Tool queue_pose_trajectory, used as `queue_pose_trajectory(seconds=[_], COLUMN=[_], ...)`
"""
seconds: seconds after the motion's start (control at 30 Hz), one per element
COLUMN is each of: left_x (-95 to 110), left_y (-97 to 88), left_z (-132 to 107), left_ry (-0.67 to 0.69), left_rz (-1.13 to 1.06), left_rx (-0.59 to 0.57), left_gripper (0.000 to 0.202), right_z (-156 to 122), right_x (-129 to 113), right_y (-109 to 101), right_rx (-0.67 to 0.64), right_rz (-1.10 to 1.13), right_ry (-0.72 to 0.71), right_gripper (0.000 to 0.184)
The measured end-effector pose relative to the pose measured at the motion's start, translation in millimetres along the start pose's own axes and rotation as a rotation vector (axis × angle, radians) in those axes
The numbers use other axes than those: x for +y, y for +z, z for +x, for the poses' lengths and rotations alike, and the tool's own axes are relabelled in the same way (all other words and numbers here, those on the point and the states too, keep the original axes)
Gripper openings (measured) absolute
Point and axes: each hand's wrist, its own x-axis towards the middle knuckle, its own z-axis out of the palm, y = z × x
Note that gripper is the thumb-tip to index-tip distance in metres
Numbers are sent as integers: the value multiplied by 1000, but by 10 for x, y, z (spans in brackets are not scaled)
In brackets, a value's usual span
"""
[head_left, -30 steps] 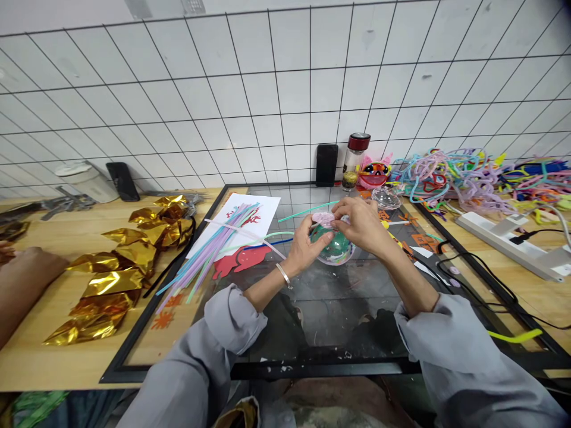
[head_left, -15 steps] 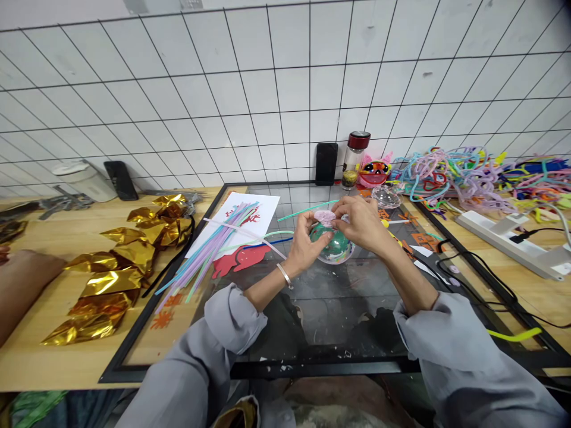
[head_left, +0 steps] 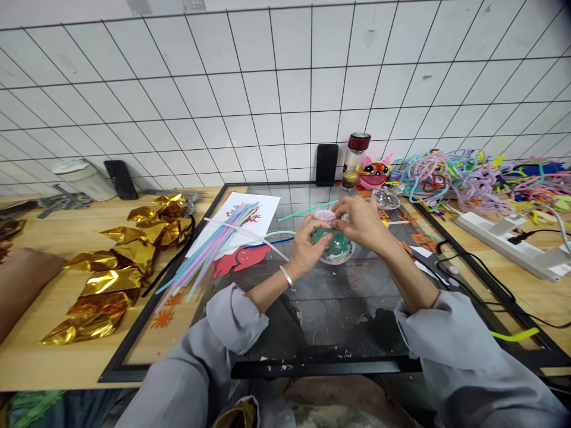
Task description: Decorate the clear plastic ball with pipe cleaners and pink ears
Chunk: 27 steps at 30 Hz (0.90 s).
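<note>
A clear plastic ball (head_left: 342,251), green inside with coloured bits near its bottom, rests on the glass sheet before me. My left hand (head_left: 306,245) curls round its left side, thumb against the green part. On top sits a pale pink coil (head_left: 325,214), seemingly of fuzzy pipe cleaner. My right hand (head_left: 360,221) is closed over the upper right, its thumb and fingertips pinched at the coil's edge; the exact grip is partly hidden. Just left of my wrist lies a pale pipe cleaner (head_left: 250,230) from the bundle of pipe cleaners (head_left: 218,249).
Gold foil (head_left: 125,267) lies at left, near another person's forearm (head_left: 27,291). Behind stand a phone (head_left: 326,165), a glass bottle (head_left: 354,160) and a pink-eared ornament (head_left: 375,172). A pipe-cleaner heap (head_left: 455,175), power strip (head_left: 513,244) and black cables (head_left: 484,279) occupy the right.
My left fingers have shifted slightly down and right, from the coil's left side to its front edge. My right hand stays almost still.
</note>
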Motion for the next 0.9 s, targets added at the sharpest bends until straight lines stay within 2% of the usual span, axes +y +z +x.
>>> queue_pose_trajectory(seconds=[0.23,0.43,0.9], left_x=[12,-30,11], left_y=[-22,-24,-15], left_z=[27,27,32], left_ry=[-36,-43,-73], left_rz=[-31,-28,-32], left_rx=[-28,-18,-20], left_gripper=[29,28,26], right_z=[7,5,1], right_x=[-21,-7,8], right_y=[-17,-31,-28], right_rx=[-15,-27,-21], right_rz=[-14,10,7], right_ry=[8,14,21], right_gripper=[13,12,12])
